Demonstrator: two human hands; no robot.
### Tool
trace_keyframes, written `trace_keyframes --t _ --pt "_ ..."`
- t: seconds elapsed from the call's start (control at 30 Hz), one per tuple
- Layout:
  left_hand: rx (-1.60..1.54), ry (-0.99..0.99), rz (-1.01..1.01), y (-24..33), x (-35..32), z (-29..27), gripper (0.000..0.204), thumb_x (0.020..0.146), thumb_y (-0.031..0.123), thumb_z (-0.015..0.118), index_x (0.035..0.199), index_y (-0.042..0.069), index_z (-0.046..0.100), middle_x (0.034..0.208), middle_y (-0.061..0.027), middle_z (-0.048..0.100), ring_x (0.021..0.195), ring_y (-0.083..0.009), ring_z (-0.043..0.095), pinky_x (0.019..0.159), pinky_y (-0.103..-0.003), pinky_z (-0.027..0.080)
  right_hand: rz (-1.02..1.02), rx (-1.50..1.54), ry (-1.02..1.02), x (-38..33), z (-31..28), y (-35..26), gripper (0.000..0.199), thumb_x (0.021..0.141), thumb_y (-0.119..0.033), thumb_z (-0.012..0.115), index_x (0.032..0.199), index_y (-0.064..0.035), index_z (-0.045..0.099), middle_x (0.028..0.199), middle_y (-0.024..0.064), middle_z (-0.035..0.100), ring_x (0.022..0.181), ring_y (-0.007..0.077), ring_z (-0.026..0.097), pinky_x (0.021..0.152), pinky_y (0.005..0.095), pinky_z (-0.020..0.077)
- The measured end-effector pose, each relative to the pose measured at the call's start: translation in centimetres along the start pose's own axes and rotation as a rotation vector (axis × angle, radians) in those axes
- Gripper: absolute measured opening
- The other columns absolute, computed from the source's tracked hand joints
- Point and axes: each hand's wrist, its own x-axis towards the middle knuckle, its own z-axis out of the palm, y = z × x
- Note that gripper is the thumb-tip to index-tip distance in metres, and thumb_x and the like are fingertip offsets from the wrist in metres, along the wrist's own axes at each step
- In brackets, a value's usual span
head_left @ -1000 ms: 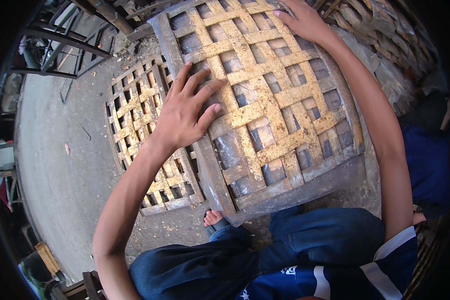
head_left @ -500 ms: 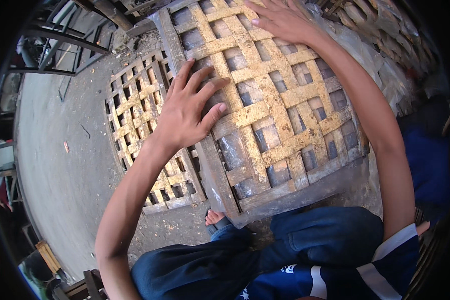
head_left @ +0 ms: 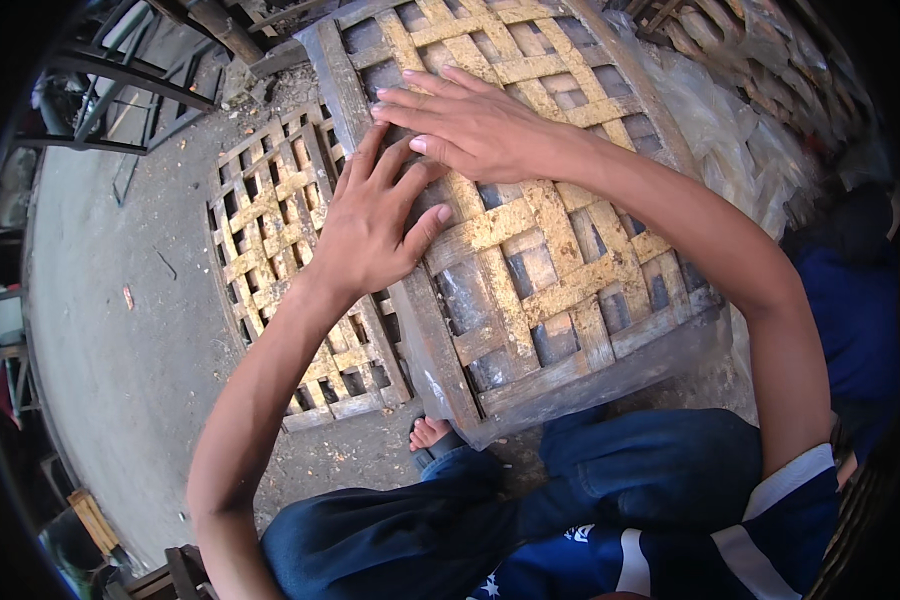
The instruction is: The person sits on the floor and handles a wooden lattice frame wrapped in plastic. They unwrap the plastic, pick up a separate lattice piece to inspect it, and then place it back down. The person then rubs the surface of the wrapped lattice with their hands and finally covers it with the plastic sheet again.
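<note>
A wooden rack (head_left: 540, 215) of woven, yellow-stained slats lies in front of my knees, with clear plastic sheeting (head_left: 610, 385) under it and showing past its near edge. My left hand (head_left: 370, 215) rests on the rack's left frame bar, fingers spread and thumb apart. Beside it, my right hand (head_left: 475, 125) stretches flat over the upper left of the lattice, its fingertips close to or touching those of the left. Neither hand holds anything. The slats beneath the two palms are hidden.
A second woven rack (head_left: 342, 408) lies on the grey floor (head_left: 120, 360) to the left. Dark metal frames (head_left: 135, 75) stand at the far left. More plastic sheeting (head_left: 730, 150) and stacked slatted pieces (head_left: 770, 60) are at the right. Someone in blue (head_left: 850, 320) is at the right edge.
My right hand has moved left and nearer across the lattice, from the rack's far side to beside my left hand. The left hand has stayed in place.
</note>
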Motion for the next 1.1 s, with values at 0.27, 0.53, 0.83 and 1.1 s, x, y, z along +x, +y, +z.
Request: trace_keyframes --t 0.27,0.53,0.83,1.1 --pt "0.018 -0.024 -0.024 0.1 0.0 -0.2 0.052 0.103 0.051 0.047 0.138 0.013 0.055 0.152 -0.0167 0.046 0.15 -0.0478 0.026 0.123 -0.058 0.026 -0.017 -0.013 0.007 0.1 -0.4 1.6 0.052 0.109 -0.04 0.041 0.157 -0.0209 0.042 0.166 0.0095 0.033 0.155 0.0288 0.026 0.129 0.0481 0.0173" --pt "0.03 0.017 -0.027 0.1 0.0 0.0 0.058 0.103 0.054 0.045 0.145 0.014 0.051 0.152 -0.0175 0.047 0.151 -0.0465 0.026 0.124 -0.058 0.025 0.095 -0.194 0.086 -2.2 -2.0 5.9 0.055 0.107 -0.043 0.049 0.152 -0.0121 0.047 0.158 0.0143 0.046 0.148 0.0293 0.04 0.125 0.049 0.0249" --pt "0.016 0.008 -0.025 0.1 -0.1 0.2 0.059 0.102 0.054 0.045 0.146 0.014 0.051 0.152 -0.0177 0.047 0.151 -0.0469 0.026 0.124 -0.058 0.025 0.168 -0.124 0.185 -2.6 -1.1 5.9 0.055 0.103 -0.044 0.055 0.142 -0.0051 0.055 0.148 0.0155 0.055 0.14 0.0311 0.048 0.119 0.0485 0.032" --pt "0.036 0.003 -0.019 0.1 0.1 -0.1 0.058 0.103 0.053 0.045 0.146 0.014 0.05 0.152 -0.0172 0.047 0.15 -0.0472 0.027 0.124 -0.057 0.025 0.208 -0.173 0.056 -0.5 -3.3 4.8 0.055 0.103 -0.045 0.055 0.143 -0.0069 0.057 0.15 0.016 0.053 0.143 0.0305 0.045 0.119 0.0492 0.0304"
